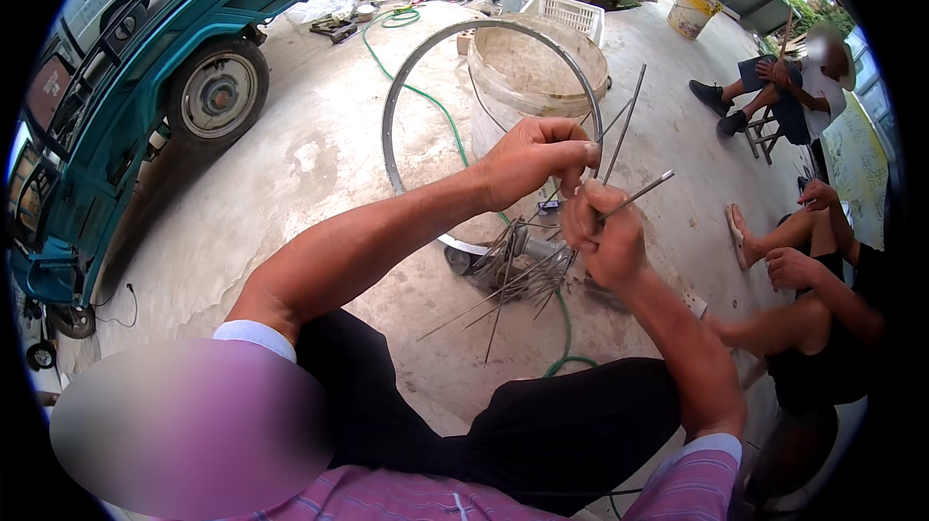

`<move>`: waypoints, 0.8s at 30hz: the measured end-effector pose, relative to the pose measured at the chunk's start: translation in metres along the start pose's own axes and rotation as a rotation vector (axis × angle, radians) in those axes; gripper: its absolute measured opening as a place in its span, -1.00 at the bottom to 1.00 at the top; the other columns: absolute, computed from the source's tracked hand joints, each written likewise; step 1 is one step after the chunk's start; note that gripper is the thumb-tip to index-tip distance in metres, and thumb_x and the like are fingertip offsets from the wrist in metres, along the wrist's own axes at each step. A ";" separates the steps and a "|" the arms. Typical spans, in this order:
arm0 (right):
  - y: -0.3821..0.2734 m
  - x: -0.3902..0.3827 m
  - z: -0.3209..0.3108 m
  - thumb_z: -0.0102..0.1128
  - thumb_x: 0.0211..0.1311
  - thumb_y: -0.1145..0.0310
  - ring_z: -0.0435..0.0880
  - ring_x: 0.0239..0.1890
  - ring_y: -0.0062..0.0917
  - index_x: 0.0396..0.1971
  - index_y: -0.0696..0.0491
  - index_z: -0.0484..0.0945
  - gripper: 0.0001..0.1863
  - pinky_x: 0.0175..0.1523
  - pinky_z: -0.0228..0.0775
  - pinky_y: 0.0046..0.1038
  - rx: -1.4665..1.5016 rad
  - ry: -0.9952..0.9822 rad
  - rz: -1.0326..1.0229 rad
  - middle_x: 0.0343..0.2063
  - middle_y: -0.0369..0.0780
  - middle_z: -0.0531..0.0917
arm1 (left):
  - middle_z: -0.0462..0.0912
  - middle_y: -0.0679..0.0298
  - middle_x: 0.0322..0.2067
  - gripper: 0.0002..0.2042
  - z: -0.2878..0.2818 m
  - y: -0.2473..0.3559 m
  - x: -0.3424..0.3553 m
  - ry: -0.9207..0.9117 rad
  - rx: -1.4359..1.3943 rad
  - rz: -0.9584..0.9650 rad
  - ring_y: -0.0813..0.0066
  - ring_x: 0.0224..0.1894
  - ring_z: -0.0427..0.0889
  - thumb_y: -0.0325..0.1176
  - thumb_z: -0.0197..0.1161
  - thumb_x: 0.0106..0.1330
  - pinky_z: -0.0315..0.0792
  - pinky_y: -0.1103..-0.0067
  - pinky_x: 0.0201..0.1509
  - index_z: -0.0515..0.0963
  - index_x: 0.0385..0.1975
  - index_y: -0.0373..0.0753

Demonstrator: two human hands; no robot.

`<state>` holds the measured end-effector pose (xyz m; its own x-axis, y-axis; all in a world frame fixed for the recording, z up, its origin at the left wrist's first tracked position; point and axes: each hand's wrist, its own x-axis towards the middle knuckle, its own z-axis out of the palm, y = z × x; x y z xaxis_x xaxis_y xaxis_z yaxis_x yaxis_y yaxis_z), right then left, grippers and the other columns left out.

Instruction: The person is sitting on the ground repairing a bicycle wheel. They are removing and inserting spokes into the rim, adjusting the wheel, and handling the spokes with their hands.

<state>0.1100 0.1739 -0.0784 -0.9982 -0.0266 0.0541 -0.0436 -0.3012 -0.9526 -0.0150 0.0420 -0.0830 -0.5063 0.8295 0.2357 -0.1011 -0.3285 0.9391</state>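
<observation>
A metal wheel rim (389, 115) stands upright before me, a cluster of loose-ended spokes (489, 298) around the hub (532, 255) at its bottom. My left hand (542, 158) is closed at the rim's right side, thumb and fingers pinched; exactly what lies between the fingertips is hard to make out. Just below and right of it, my right hand (605, 231) grips a thin metal spoke (646, 187) that slants up to the right. Another spoke (629, 110) rises behind both hands.
A large bucket (523, 42) stands behind the rim, near a white crate (571, 8). A green hose (435, 100) crosses the floor. A teal cargo tricycle (116, 115) is at left. Two seated people (813, 95) (832, 298) are at right. A yellow-topped bucket (692, 13) stands behind.
</observation>
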 end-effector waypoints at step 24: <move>0.014 0.016 -0.016 -0.08 0.47 0.12 0.10 -0.79 -0.66 -0.72 -0.05 0.20 -0.51 -0.69 -0.14 -0.53 0.035 0.219 0.014 -0.80 -0.39 0.17 | 0.65 -0.01 -0.37 -0.74 -0.007 -0.012 -0.113 -0.373 0.972 -0.182 -0.09 -0.24 0.62 -0.20 0.26 0.14 0.46 0.14 -0.21 0.57 -0.36 -0.29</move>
<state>0.0931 0.1842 -0.0956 -0.9840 0.1758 -0.0294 -0.0318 -0.3354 -0.9416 0.0370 -0.0509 -0.1230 -0.2404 0.9704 -0.0221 0.6639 0.1810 0.7256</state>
